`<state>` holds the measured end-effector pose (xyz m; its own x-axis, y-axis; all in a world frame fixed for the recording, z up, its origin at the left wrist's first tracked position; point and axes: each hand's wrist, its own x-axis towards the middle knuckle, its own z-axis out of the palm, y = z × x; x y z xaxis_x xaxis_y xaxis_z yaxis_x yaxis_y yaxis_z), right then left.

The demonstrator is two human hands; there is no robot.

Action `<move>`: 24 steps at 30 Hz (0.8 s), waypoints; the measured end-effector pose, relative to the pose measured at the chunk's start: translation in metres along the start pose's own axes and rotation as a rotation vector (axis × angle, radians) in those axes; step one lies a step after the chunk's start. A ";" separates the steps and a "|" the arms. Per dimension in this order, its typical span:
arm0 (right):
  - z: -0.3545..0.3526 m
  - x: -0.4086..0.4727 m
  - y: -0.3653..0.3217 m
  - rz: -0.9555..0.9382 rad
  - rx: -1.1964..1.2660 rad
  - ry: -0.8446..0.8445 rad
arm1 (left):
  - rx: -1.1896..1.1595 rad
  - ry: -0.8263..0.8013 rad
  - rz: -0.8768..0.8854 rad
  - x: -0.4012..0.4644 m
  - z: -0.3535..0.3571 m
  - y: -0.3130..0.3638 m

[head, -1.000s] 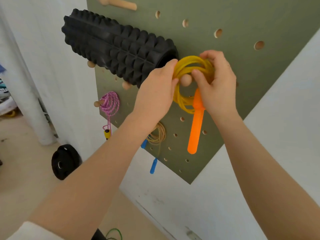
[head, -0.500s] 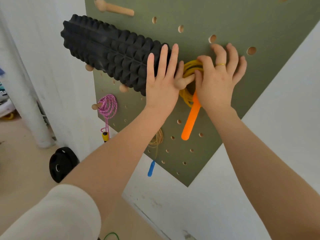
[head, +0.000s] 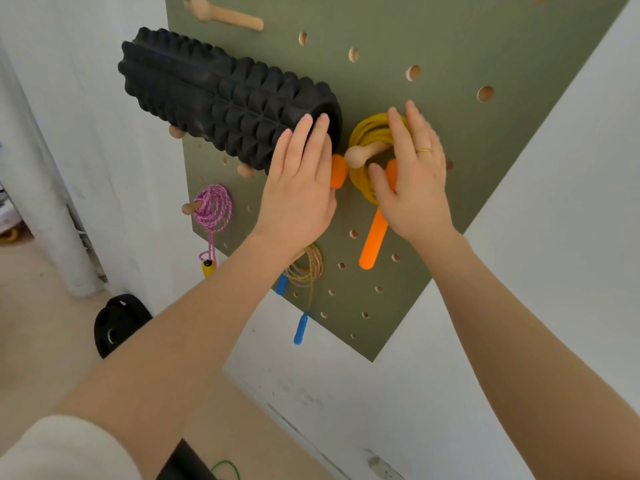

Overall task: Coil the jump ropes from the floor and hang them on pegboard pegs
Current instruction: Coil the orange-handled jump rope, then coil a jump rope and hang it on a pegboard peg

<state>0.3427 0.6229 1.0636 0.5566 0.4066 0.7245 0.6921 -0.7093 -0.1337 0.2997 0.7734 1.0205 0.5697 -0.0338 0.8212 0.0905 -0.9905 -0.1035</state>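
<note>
Head view: a coiled yellow rubber jump rope [head: 367,133] hangs looped over a round-knobbed wooden peg [head: 360,154] on an olive-green pegboard [head: 450,36], one smooth orange plastic handle [head: 372,240] dangling toward 6 o'clock and a second orange handle end [head: 338,171] showing at 9 o'clock of the peg. The left hand [head: 299,188] lies flat with straight fingers, holding nothing, against a knobbly black foam roller [head: 225,98]. The right hand [head: 414,181], wearing a gold ring [head: 424,151], rests open-fingered over the coil. At 8 o'clock, a braided pink cord rope [head: 212,207] and a tan rope with blue handles [head: 304,268] hang from other pegs. A black weight plate [head: 116,323] leans below.
</note>
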 end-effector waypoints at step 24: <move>0.068 -0.366 0.137 0.204 0.469 -1.424 | -0.434 -0.981 -0.984 -0.339 0.029 0.241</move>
<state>0.2654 0.4161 0.7339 0.4356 0.7235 -0.5355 0.4772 -0.6900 -0.5442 0.1528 0.5500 0.7010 0.7580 0.5958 -0.2656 0.6182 -0.5264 0.5837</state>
